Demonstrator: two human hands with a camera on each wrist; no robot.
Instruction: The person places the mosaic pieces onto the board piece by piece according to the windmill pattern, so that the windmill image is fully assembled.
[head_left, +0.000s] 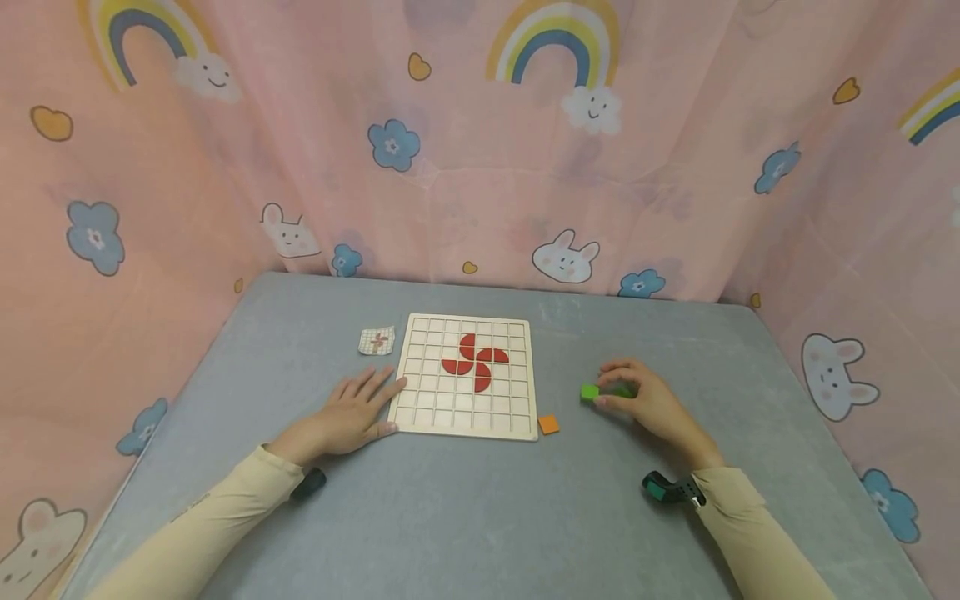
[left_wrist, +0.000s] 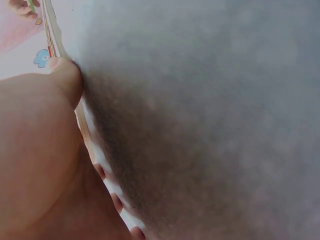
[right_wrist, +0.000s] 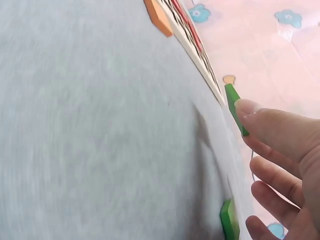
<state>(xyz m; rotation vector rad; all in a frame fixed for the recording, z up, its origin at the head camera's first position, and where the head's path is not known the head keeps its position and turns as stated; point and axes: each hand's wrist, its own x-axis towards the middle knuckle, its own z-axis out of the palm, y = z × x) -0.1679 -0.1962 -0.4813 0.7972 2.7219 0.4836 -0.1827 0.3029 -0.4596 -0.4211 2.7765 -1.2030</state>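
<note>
A wooden grid board (head_left: 498, 417) lies flat on the table, with several red quarter-round pieces (head_left: 482, 377) forming a pinwheel on it. My left hand (head_left: 351, 418) rests palm down at the board's left side, its fingers spread and the fingertips at that edge. Right of the board, my right hand (head_left: 651, 407) pinches a green square tile (right_wrist: 233, 106) between thumb and fingers, held just above the table. Beneath that hand lies another green tile (right_wrist: 229, 220). Between the board and my right hand sits an orange square tile (head_left: 549, 425), close to the board's corner.
A small paper card (head_left: 377, 340) printed with a red pinwheel on a grid lies left of the board. The grey table (head_left: 480, 508) meets a pink patterned curtain (head_left: 465, 208) at the back and sides.
</note>
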